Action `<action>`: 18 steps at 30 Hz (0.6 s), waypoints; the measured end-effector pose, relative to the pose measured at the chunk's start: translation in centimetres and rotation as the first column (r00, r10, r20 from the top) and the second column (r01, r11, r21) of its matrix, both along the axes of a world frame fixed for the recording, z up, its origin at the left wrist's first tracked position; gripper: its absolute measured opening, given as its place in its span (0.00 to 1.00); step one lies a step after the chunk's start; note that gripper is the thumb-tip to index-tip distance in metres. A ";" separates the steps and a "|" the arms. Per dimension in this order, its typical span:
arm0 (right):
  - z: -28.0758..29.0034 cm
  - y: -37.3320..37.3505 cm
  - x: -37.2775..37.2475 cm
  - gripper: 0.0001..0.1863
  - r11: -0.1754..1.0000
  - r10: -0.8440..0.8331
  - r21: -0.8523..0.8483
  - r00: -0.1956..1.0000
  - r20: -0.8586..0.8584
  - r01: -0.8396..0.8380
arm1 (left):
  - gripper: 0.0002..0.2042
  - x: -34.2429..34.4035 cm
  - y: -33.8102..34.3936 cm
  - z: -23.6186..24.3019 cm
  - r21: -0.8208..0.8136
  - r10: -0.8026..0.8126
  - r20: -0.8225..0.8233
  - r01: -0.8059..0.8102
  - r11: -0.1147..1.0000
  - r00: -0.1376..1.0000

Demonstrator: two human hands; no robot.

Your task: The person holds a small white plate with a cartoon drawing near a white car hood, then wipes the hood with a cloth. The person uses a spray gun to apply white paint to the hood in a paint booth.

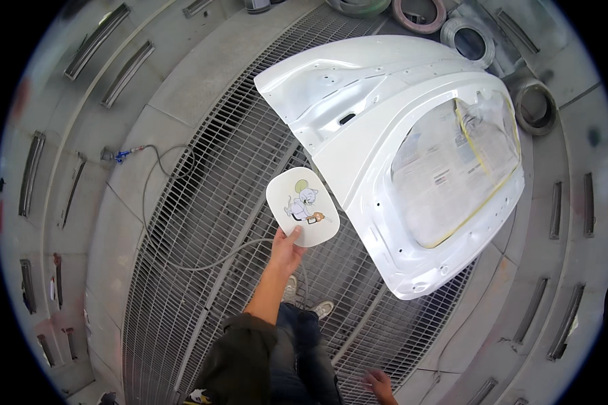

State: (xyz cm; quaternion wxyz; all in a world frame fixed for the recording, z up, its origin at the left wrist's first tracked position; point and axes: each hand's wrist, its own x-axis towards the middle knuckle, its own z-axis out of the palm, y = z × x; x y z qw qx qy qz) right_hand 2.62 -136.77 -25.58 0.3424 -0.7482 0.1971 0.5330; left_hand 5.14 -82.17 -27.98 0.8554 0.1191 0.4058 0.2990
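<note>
My left hand (pixel 287 252) is closed on the lower edge of a fuel filler flap (pixel 321 226), a white rounded-square panel that carries a cartoon mouse drawing. It is held up over the floor grating, its face turned up toward me. Just beyond and to the right lies a large white car body panel (pixel 358 162), glossy, with its window opening covered by masking paper (pixel 425 162) edged in yellow tape. My right hand (pixel 380 386) hangs low at the bottom edge, away from both pieces. Its fingers are blurred, so their grip is unclear.
Metal grating (pixel 230 155) covers the floor where I stand. A grey hose (pixel 203 268) curves across it to a blue-handled spray gun (pixel 120 156) by the left wall. Several rings or tyres, among them a grey one (pixel 467 42), sit beyond the car panel.
</note>
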 end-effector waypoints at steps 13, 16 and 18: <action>8.9 0.7 3.1 0.18 0.996 -0.092 0.008 0.990 0.111 0.092 | 0.16 0.3 0.7 0.3 -0.009 0.020 0.033 -0.020 1.000 0.999; 8.6 -0.1 2.2 0.13 0.986 -0.160 0.054 0.982 0.100 0.155 | 0.16 0.4 0.8 1.0 -0.010 0.024 0.044 -0.023 1.000 0.999; 8.1 -0.3 2.2 0.14 0.989 -0.147 0.036 0.983 0.110 0.143 | 0.17 0.4 0.7 1.3 -0.004 0.015 0.068 -0.015 1.000 0.998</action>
